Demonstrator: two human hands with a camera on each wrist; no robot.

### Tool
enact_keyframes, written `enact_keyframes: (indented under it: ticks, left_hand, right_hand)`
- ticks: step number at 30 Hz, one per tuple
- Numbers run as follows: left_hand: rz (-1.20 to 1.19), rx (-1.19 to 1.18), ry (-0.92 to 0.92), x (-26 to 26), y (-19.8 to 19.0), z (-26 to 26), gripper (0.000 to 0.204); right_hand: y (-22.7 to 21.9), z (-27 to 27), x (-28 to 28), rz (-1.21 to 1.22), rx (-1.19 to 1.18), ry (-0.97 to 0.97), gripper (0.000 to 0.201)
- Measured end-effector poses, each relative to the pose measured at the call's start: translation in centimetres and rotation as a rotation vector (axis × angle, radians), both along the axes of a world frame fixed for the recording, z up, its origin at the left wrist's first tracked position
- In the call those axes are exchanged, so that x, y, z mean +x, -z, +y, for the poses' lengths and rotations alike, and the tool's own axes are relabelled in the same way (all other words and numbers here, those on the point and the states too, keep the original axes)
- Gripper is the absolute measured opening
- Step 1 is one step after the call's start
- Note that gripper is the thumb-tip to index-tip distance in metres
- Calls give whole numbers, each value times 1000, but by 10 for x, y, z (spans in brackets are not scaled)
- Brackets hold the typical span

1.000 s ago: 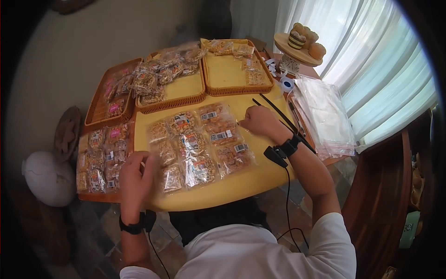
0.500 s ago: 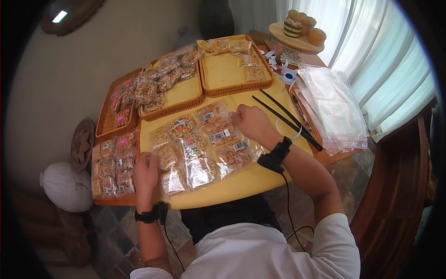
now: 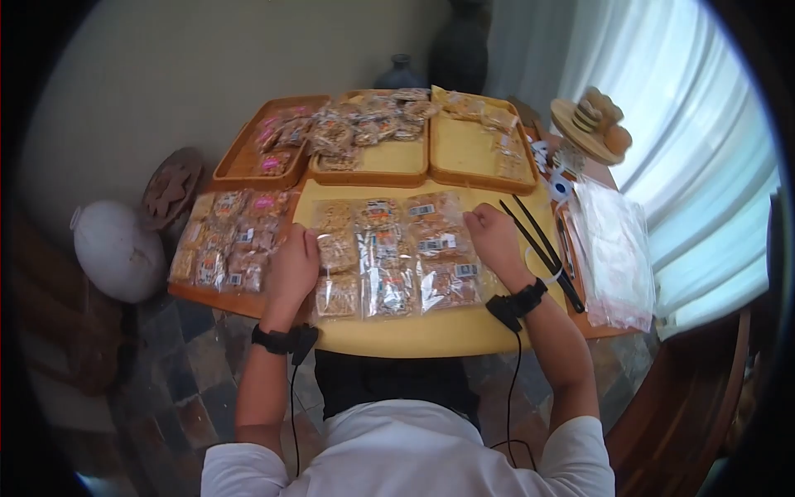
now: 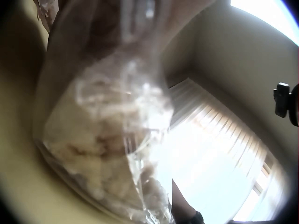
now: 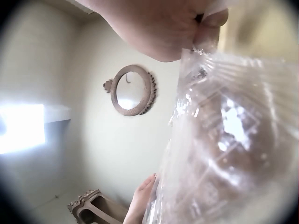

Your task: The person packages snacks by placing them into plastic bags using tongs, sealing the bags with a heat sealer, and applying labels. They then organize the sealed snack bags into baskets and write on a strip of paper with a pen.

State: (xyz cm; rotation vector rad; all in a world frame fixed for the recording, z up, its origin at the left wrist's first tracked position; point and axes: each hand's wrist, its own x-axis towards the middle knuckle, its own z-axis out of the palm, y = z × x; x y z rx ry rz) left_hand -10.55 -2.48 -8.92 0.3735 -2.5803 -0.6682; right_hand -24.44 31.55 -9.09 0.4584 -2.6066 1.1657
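Note:
A large clear plastic bag (image 3: 387,257) of snack packets, laid out in rows, is in front of me on the yellow sheet. The right hand (image 3: 497,240) pinches its upper right edge between curled fingers and thumb; the right wrist view shows the plastic (image 5: 233,140) hanging in creases from that grip. At the opposite side, the left hand (image 3: 294,263) grips the left edge with curled fingers. Close up in the left wrist view, the bag's packets (image 4: 107,135) look pale and blurred behind shiny plastic, the hand dark above them.
A second filled bag (image 3: 224,240) lies to the left. Behind are wicker trays, the left one (image 3: 240,157) and right one (image 3: 480,177) holding packets. To the right are black strips (image 3: 542,248), a tape roll (image 3: 561,188), a stack of clear bags (image 3: 613,257) and a cake stand (image 3: 571,128).
The left hand has come in from beside the bag to its left edge. The right hand keeps to the right edge. The head view has swung, so the table sits straighter.

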Motion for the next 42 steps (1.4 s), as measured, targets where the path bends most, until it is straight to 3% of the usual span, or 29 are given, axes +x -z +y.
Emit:
enact_keyframes:
  ticks: [2,5,7,9,13,19,21,27,29,34,36,41,42]
  left_hand:
    - [-37,33,-3,4,-3,-2,33]
    - [-4,100,-64,10,-6,-9,33]
    - [125,111,-2,13,-9,-15,32]
    - [99,137,1,20,-16,-27,32]
    - [116,161,-5,44,-54,-68,33]
    - [153,55,-47,61,-80,-198,34]
    - [32,139,-81,60,-88,-246,35]
    - [-58,-61,-56,44,-67,-357,36]
    - [-180,-122,-107,36,-50,-374,37]
    - [-149,-20,-103,24,-23,-363,37]
    - [30,-230,-158,21,-26,-329,42]
    - [-71,-277,165,10,-36,-254,62]
    - [-146,-309,187,9,-31,-254,64]
  right_hand:
    - [-4,0,1,93,17,6,28]
    - [-15,-6,2,52,42,-8,29]
    - [-25,-13,5,36,52,-25,30]
    - [-32,-20,5,3,40,-10,30]
    - [-55,-65,9,12,35,-52,29]
    - [-65,-195,12,80,-193,-225,29]
    - [-59,-240,11,103,-227,-247,28]
    - [-25,-330,19,113,-285,-277,28]
    - [-17,-333,28,-438,-233,-429,27]
    - [-5,-325,33,-558,-291,-445,28]
    - [-4,-318,30,-605,-286,-487,29]
    - [-17,-283,33,-670,-317,-490,29]
    - [-21,-273,34,-611,-221,-525,28]
